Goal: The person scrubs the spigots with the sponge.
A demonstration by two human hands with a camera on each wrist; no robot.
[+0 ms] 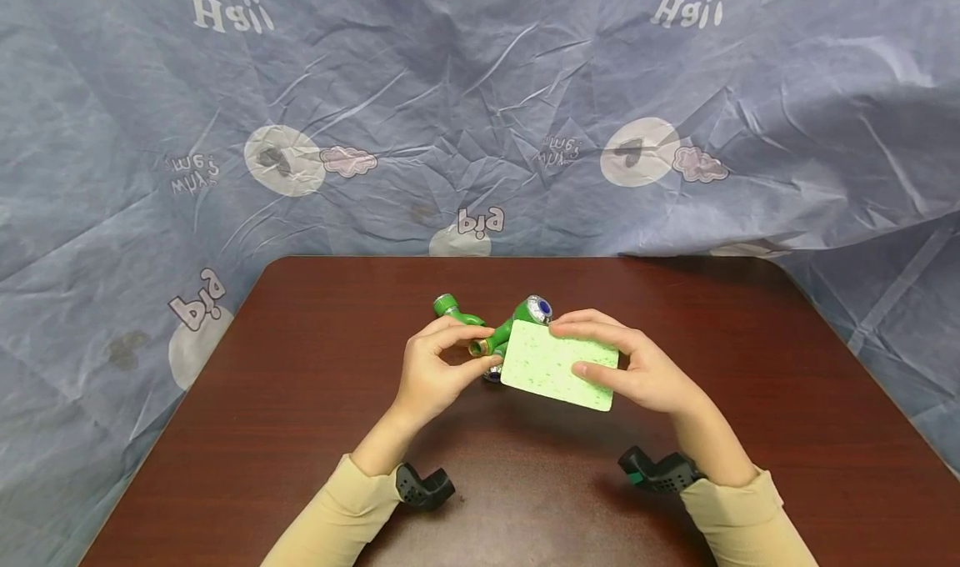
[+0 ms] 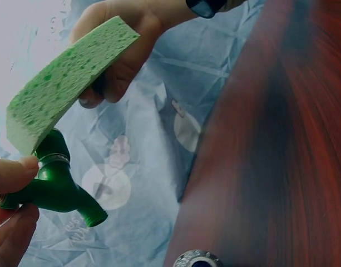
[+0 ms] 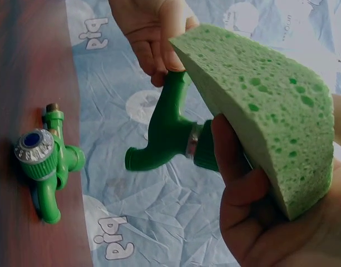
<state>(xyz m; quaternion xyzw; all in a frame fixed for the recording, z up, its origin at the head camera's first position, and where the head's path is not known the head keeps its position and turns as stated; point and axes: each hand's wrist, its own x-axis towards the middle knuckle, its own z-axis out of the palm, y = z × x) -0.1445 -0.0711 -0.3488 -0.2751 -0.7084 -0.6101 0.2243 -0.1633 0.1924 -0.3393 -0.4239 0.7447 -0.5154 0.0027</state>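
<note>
My left hand (image 1: 435, 367) pinches a green plastic tap (image 1: 506, 331) by its threaded inlet, above the table. The tap's spout shows in the left wrist view; its knob has a silver and blue cap. My right hand (image 1: 648, 373) grips a light green sponge (image 1: 558, 365) between thumb and fingers. The sponge lies close to the knob and hides part of the tap; whether they touch, I cannot tell. Beneath, a second green tap fitting (image 3: 60, 147) with a silver and blue knob rests on the table, partly hidden by the left hand in the head view.
The dark reddish-brown table (image 1: 262, 434) has a back edge against a wrinkled blue-grey printed cloth (image 1: 450, 133). Black wrist-worn devices, left (image 1: 425, 487) and right (image 1: 662, 470), jut out over the table beneath the hands.
</note>
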